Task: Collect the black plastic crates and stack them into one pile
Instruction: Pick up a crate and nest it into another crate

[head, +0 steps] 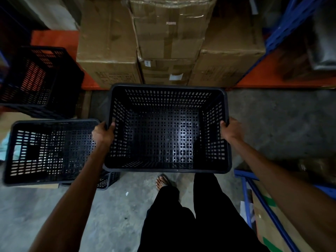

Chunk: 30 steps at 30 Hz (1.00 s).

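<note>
I hold an empty black perforated plastic crate [166,130] in the air above the floor, its open top facing me. My left hand [103,133] grips its left rim and my right hand [230,129] grips its right rim. To the left a second black crate [49,151] sits upright low down, with another black crate [107,180] partly showing underneath it. A third black crate [39,80] stands further back on the left, tilted, against an orange shelf beam.
Stacked cardboard boxes [163,42] fill the orange-and-blue rack [283,82] ahead. A blue frame [258,195] with a cardboard box stands at the lower right. Grey concrete floor [272,120] lies below; my legs and a bare foot [162,182] are beneath the held crate.
</note>
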Each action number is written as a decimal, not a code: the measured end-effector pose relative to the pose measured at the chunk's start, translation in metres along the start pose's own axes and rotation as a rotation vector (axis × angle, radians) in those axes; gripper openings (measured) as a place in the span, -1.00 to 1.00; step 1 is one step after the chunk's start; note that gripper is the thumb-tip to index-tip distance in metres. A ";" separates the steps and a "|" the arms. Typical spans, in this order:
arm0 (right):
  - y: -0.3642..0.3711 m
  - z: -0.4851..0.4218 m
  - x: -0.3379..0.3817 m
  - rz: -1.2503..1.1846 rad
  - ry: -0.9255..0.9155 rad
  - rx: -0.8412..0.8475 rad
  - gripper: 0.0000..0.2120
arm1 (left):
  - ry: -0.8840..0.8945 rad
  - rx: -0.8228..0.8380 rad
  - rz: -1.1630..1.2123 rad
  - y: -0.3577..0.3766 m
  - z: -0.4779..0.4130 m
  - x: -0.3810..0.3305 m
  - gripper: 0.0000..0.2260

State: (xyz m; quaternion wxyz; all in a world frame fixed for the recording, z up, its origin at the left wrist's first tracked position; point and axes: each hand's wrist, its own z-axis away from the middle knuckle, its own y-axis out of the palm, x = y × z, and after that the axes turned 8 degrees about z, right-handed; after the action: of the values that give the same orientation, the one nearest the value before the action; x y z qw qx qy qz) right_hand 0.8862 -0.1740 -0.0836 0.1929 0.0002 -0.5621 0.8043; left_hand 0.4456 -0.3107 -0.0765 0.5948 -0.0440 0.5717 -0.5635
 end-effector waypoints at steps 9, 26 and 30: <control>0.000 -0.002 0.000 -0.012 -0.041 0.031 -0.67 | 0.015 0.014 -0.019 -0.003 0.006 -0.003 -0.65; 0.003 -0.005 0.009 -0.029 -0.087 0.056 -0.66 | 0.101 -0.007 -0.087 -0.001 0.000 0.011 -0.66; 0.003 0.000 0.007 0.012 -0.121 0.034 -0.65 | 0.126 0.016 -0.103 -0.002 0.001 0.013 -0.65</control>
State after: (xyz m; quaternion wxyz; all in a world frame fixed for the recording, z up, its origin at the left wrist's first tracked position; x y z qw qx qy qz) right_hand 0.8784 -0.1728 -0.0849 0.1536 0.0485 -0.5590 0.8134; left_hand 0.4413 -0.3212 -0.0827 0.5279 -0.0331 0.6006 -0.5996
